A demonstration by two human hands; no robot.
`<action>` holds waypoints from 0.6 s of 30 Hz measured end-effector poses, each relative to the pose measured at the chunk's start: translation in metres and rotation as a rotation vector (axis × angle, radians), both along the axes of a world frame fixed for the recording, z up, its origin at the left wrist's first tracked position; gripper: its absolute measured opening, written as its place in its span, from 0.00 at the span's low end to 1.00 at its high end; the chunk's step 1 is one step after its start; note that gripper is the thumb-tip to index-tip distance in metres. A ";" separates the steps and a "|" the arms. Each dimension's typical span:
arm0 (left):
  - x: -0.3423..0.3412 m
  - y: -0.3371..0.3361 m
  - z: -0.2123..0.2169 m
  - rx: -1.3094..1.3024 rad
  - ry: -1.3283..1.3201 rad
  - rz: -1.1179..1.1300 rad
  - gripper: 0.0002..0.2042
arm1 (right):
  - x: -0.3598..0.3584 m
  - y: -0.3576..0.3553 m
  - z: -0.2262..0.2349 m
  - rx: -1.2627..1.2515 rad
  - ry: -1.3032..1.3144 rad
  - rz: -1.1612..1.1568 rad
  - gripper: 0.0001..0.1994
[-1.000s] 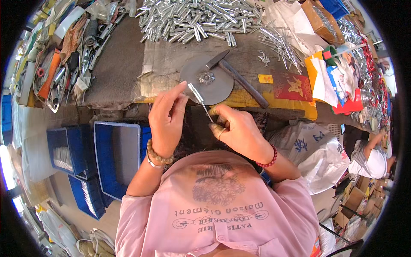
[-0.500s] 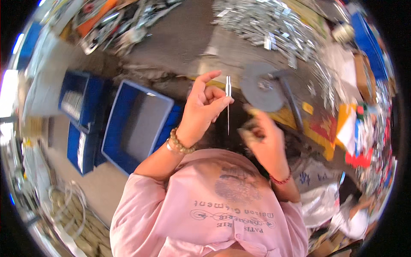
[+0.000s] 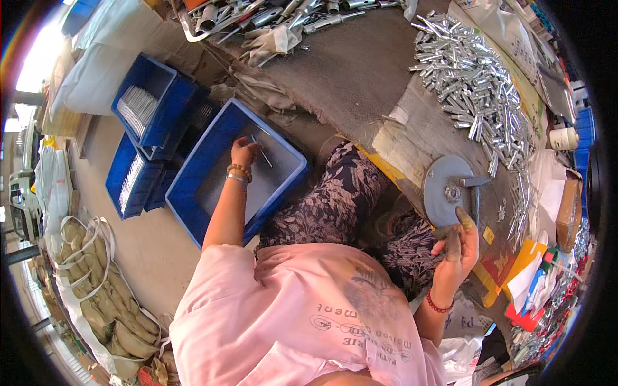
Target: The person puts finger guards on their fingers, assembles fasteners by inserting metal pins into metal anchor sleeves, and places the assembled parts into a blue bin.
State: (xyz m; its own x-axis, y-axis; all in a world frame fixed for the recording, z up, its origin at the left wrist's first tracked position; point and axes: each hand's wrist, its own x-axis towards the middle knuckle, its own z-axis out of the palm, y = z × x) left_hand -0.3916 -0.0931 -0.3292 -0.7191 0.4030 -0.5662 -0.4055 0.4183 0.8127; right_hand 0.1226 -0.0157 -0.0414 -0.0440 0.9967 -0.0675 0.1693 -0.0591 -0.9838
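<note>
My left hand (image 3: 244,154) is inside a large blue plastic bin (image 3: 182,209), its fingers closed around a slim silvery metal rod (image 3: 262,154). The rod lies slanted above the grey bin bottom; in this view its thicker end is partly by my fingers. My right hand (image 3: 456,252) is raised at the bench edge, just in front of a round grey metal disc (image 3: 444,193) with a bar standing off it. Its fingers are apart, some of them covered with dark, worn wraps, and nothing shows between them.
Heaped short silvery metal tubes (image 3: 473,83) cover the bench's far right, with thin rods (image 3: 520,206) beside them. Smaller blue bins (image 3: 145,145) holding metal parts stand left of the large one. Gloves (image 3: 273,44) and tubular tools lie at the far edge.
My left hand has moved left and down into the blue bin with the metal rod. My right hand has drawn away to the right, beside the disc. The view has shifted.
</note>
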 end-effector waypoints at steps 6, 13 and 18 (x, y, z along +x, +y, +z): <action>-0.018 0.035 -0.032 -0.124 0.139 0.061 0.10 | -0.001 -0.004 -0.003 0.068 -0.042 -0.021 0.18; -0.048 0.035 -0.080 -0.235 0.662 -0.097 0.20 | 0.001 -0.002 -0.004 0.071 -0.010 -0.005 0.18; -0.078 0.014 -0.067 -0.172 0.569 -0.037 0.25 | 0.002 0.000 -0.003 0.003 0.059 0.079 0.18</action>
State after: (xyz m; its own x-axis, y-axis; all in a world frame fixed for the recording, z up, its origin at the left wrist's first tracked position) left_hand -0.4694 -0.0794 -0.3961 -0.9157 0.3705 -0.1555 0.0912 0.5686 0.8175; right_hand 0.1242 -0.0161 -0.0445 -0.1261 0.9902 -0.0593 0.1149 -0.0448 -0.9924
